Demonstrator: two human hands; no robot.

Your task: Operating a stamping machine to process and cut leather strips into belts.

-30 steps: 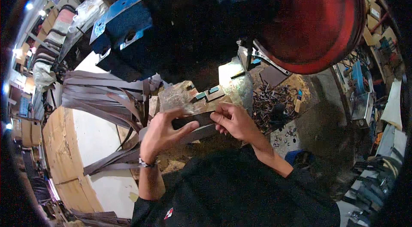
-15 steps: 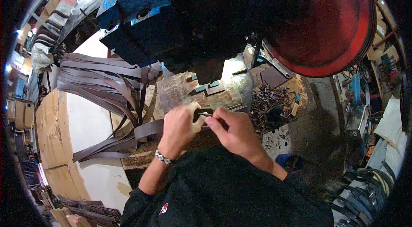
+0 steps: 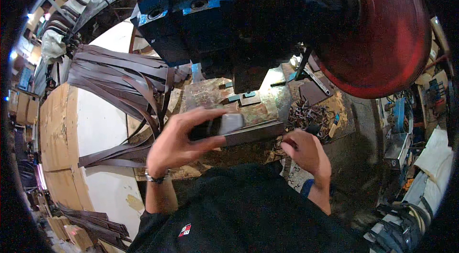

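Observation:
My left hand (image 3: 179,140) is curved around a dark strap (image 3: 203,128), its thumb below and its fingers above. A smooth grey end (image 3: 233,122) shows blurred past the fingertips. From the thumb a dark brown strip (image 3: 256,133) runs right along the front of a worn metal plate (image 3: 265,104); I cannot tell whether it belongs to the strap. Close to the strip's right end is my right hand (image 3: 308,152), fingers curled toward the thumb. What they hold, if anything, is hidden. Over the plate stands a blue press (image 3: 196,28) with a dark ram.
A big red wheel (image 3: 377,47) fills the upper right. Small dark pieces (image 3: 306,114) are heaped beside the plate, near a wrench (image 3: 318,82) and a yellowish-handled tool (image 3: 333,128). Long brown straps (image 3: 119,73) lie at left over a white board (image 3: 100,126).
My hands were together in front of the plate, pinching a dark piece. They have parted, the left moving left and the right moving right. The view has shifted slightly.

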